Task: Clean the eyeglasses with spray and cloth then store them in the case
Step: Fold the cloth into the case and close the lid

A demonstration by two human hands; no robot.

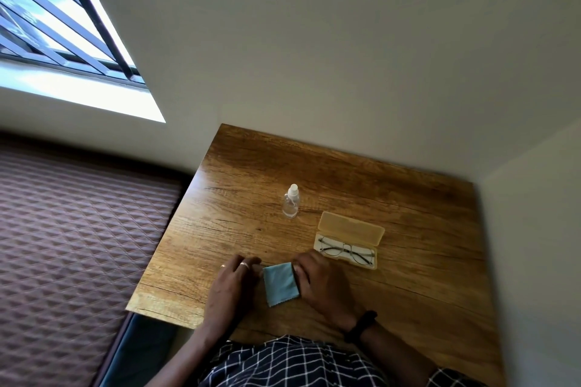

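The eyeglasses (345,251) lie in the tray of the open yellowish case (350,226), whose lid lies back at their 12 o'clock, on the wooden table (408,276). At the case's 8 o'clock the blue cloth (279,284) lies between both hands. The right hand (320,283) curls its fingers over the cloth's 3 o'clock edge and holds it. The left hand (232,280) is bent at the 9 o'clock edge with its fingertips at the corner, and I cannot tell if it grips. The spray bottle (290,203) stands upright at the case's 10 o'clock.

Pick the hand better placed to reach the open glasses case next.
Right. The right hand sits at the right edge of the cloth, just beside the case holding the glasses; the left hand is across the cloth and would likely cross over.
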